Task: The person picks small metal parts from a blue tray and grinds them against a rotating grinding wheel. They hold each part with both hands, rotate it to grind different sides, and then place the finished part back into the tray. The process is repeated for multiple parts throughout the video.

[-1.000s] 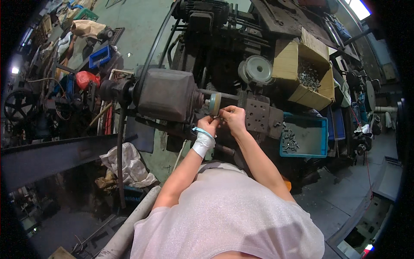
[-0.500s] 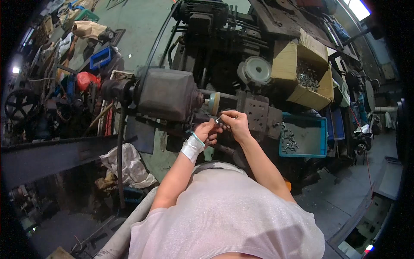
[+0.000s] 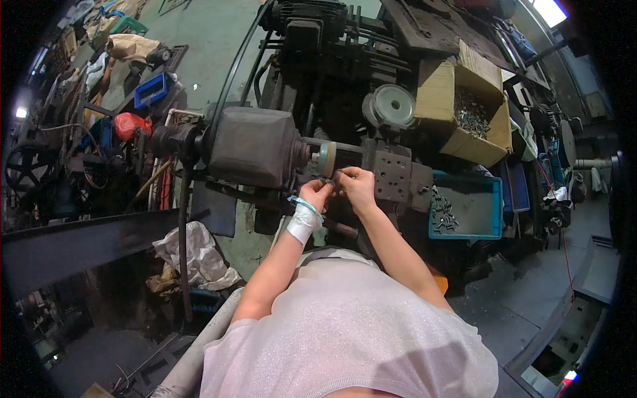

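Note:
Just below the pale-rimmed wheel (image 3: 327, 159) on the machine's spindle, my two hands meet at their fingertips. My left hand (image 3: 316, 194), with a white wrap and a light blue band at its wrist, is closed in a pinch. Bent over from the right, my right hand (image 3: 356, 188) pinches at the same spot. Between them is a small metal part, now mostly hidden by the fingers; its exact kind cannot be made out. Whether it touches the wheel is also unclear. The dark motor housing (image 3: 253, 147) is left of the wheel.
Right of my hands is a dark drilled metal block (image 3: 393, 176). A teal bin (image 3: 499, 207) holding small metal parts stands beyond it, below an open cardboard box (image 3: 434, 89) of similar parts. A round pulley (image 3: 394, 105) sits behind the block. A white sack (image 3: 192, 249) lies at left.
Both hands have moved slightly up, closer to the wheel, and the right one has turned over. The shiny metal part that showed between the fingers is now mostly covered.

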`<action>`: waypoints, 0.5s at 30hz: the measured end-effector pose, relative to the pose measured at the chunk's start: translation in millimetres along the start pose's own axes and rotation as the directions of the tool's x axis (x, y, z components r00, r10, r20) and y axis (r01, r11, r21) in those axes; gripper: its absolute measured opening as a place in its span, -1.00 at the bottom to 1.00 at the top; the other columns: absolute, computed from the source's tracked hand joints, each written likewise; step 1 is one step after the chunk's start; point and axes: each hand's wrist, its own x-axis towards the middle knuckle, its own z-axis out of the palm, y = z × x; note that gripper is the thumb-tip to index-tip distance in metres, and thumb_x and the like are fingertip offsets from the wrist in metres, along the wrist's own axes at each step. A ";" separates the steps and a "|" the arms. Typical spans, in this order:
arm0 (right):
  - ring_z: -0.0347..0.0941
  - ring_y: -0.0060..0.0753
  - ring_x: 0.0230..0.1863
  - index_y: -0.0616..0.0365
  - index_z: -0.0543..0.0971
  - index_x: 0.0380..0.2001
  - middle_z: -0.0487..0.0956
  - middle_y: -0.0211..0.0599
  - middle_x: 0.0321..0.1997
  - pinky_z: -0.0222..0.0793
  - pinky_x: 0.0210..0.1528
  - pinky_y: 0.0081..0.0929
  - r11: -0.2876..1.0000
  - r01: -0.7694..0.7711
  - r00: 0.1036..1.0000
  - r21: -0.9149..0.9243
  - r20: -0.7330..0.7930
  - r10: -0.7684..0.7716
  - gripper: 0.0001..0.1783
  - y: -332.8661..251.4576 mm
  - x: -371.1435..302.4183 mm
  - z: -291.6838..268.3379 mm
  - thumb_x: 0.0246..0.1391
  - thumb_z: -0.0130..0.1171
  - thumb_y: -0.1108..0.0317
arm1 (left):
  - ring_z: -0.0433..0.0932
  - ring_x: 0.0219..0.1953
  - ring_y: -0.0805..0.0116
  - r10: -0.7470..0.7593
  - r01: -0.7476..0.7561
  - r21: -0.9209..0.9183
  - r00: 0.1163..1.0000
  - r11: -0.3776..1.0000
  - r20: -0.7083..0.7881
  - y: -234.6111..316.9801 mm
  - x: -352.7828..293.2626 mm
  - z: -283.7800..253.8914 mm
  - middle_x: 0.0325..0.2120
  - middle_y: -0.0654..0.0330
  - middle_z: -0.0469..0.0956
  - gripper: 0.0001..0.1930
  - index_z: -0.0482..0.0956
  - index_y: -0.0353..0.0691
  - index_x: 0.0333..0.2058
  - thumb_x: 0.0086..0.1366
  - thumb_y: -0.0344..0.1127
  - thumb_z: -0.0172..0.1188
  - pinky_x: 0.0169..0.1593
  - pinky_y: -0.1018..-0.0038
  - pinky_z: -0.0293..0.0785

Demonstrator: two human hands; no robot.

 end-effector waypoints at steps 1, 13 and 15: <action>0.27 -0.71 -0.69 0.34 0.53 -0.48 0.44 -0.44 -0.67 0.20 -0.69 -0.73 1.000 0.004 1.000 0.002 0.003 -0.004 -0.84 0.0 1.8 1.2 -0.16 0.16 0.44 | 0.44 -0.55 0.51 0.004 -0.005 -0.027 1.000 1.000 -0.013 -2.3 2.2 0.1 -0.56 0.22 0.52 -0.87 0.51 -0.40 -0.45 0.07 -0.43 0.11 -0.44 0.62 0.35; 0.29 -0.67 -0.63 0.36 0.55 -0.54 0.49 -0.36 -0.67 0.19 -0.59 -0.65 0.999 0.042 0.998 0.005 -0.039 -0.042 -0.86 11.7 10.2 9.0 -0.20 0.16 0.46 | 0.38 -0.62 0.54 -0.034 0.027 -0.072 0.995 0.997 -0.093 -8.6 7.2 2.2 -0.61 0.25 0.48 -0.88 0.49 -0.36 -0.46 0.05 -0.41 0.11 -0.54 0.62 0.26; 0.30 -0.67 -0.63 0.36 0.55 -0.54 0.49 -0.36 -0.67 0.19 -0.59 -0.65 1.000 0.017 0.999 0.017 -0.039 -0.016 -0.86 10.7 9.1 9.2 -0.20 0.16 0.47 | 0.27 -0.75 0.59 0.014 -0.022 -0.090 0.996 0.996 -0.091 -13.5 8.1 2.4 -0.70 0.31 0.44 -0.88 0.50 -0.26 -0.51 0.07 -0.33 0.12 -0.70 0.63 0.14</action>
